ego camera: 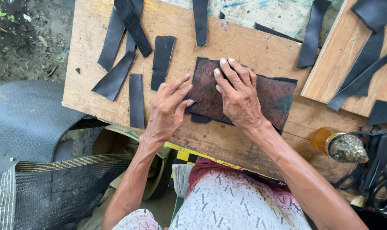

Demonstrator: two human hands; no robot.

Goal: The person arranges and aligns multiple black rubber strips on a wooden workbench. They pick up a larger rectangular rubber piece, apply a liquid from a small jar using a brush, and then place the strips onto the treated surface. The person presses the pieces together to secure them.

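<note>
Bare earth with scattered litter shows past the far left corner of a worn plywood board (pixel 253 47) that serves as the worktop, and a second, paler board (pixel 329 81) overlaps its right edge at an angle. Near the middle of the plywood lies a flat, dark reddish rubber sheet (pixel 270 96), stacked on another dark piece whose edge peeks out beneath it. The right hand (pixel 238 96) lies flat on the left part of this sheet, fingers spread and pressed down on it, gripping nothing. The left hand (pixel 168 108) sits just beside it at the sheet's left edge, fingers bent, with the tips touching that edge; I cannot tell whether it pinches the edge or only rests against it. Toward the far left corner several black rubber strips (pixel 136 100) lie loose at varied angles, one rougher strip (pixel 131 25) crossing over others, and a wider black piece (pixel 161 61) lies close to the left hand. More strips rest along the far edge and across the paler board, none covering the sheet. At the near right edge an amber bottle (pixel 323 138) lies on its side with a crusted lump at its mouth, beside a tangle of black straps (pixel 381 166). Below the left edge lie a grey tyre piece (pixel 23 119) and a woven-edged dark mat (pixel 53 191).
</note>
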